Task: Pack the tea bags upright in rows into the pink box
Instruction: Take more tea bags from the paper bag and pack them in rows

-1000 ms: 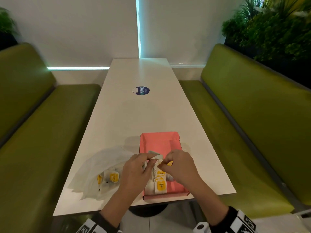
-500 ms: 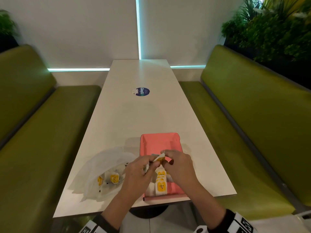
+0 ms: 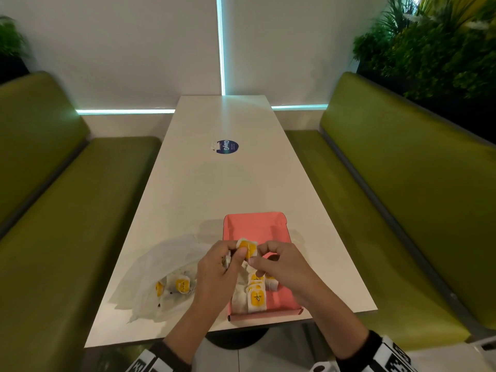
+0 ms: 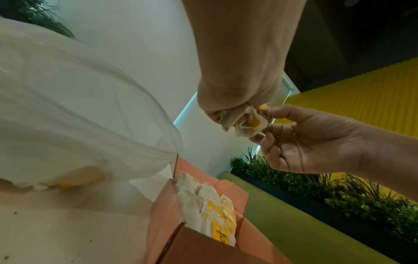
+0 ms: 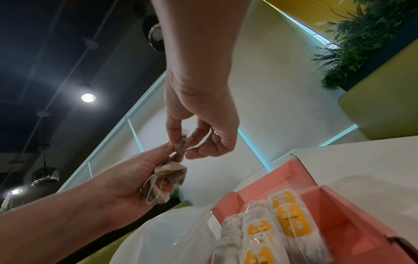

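Green benches flank the table (image 3: 241, 183); above the pink box (image 3: 257, 226), left hand (image 3: 217, 275) clutches spare tea bags (image 5: 167, 180) while right hand (image 3: 281, 267) fingers pinch one tea bag (image 3: 247, 248), likely freeing it for the row.

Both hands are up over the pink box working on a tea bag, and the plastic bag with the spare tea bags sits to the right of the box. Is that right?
Not quite: the plastic bag lies to the left of the pink box, not the right, as the head view shows. The rest holds: the left hand and right hand are both raised over the box, pinching a tea bag between them.
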